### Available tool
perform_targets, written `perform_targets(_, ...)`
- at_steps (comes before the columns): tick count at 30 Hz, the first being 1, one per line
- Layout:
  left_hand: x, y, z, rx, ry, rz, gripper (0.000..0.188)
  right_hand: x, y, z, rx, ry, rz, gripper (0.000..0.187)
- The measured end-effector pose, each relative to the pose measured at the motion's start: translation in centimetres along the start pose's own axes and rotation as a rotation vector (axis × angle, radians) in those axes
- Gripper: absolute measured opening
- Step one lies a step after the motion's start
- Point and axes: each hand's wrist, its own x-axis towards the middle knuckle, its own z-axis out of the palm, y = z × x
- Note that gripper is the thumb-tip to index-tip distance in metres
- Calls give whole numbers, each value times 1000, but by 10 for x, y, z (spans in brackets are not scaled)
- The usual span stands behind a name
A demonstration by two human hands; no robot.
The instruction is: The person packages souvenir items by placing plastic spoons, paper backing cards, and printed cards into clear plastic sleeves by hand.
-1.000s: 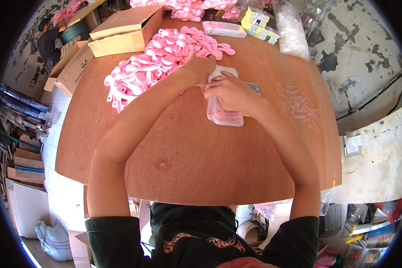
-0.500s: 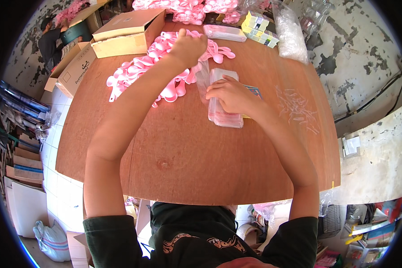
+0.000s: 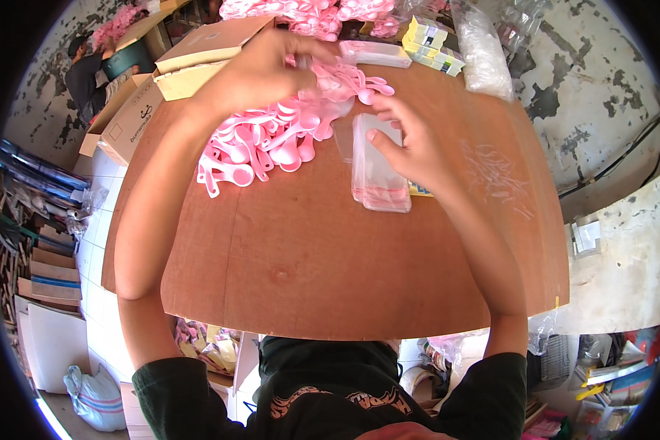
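Observation:
A heap of pink plastic spoons [image 3: 257, 143] lies in the middle-left of the table. Over its upper part is my left hand [image 3: 271, 70], its fingers smeared by motion, so whether they hold anything cannot be told. A stack of clear plastic bags [image 3: 380, 165] with a pinkish band at the near end lies right of the heap. Above its far right side is my right hand [image 3: 411, 139], thumb and fingers apart, with nothing visible between them. A loose, see-through bag [image 3: 336, 110] appears blurred at the heap's right edge, between my hands.
Cardboard boxes [image 3: 209, 55] stand at the far left. At the back are a pack of pink items [image 3: 374, 53], bundles of yellow-edged cards [image 3: 433, 45] and a clear plastic roll [image 3: 482, 62]. Thin clear strips [image 3: 499, 176] lie right. Another person [image 3: 88, 81] sits far left.
My left hand has moved left and nearer over the spoons. My right hand has lifted off the bag stack, and its fingers have spread. The view has shifted slightly.

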Motion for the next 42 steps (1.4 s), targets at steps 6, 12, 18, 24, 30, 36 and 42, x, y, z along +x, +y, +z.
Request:
perform_targets(6, -15, 11, 35, -209, -272, -77, 43, 13, -36, -12, 299, 4, 147, 35)
perform_targets(12, -18, 9, 59, -200, -66, 99, 49, 10, -32, -15, 338, 41, 270, 17)
perform_targets(18, -28, -5, 100, -27, 611, 315, 33, 9, -22, -19, 327, 228, 288, 17)
perform_targets(24, -61, 0, 141, -441, 344, 164, 18, 10, -31, -24, 287, 264, 269, 19)
perform_targets(30, -31, -8, 116, -903, 76, -84, 42, 6, -53, -25, 505, 282, 307, 21)
perform_targets(36, -38, -17, 121, -815, -142, -201, 27, -6, -46, -54, 555, 125, 386, 24)
perform_targets(42, -44, -11, 135, -744, -427, -218, 29, -33, -34, -80, 394, -211, 578, 23)
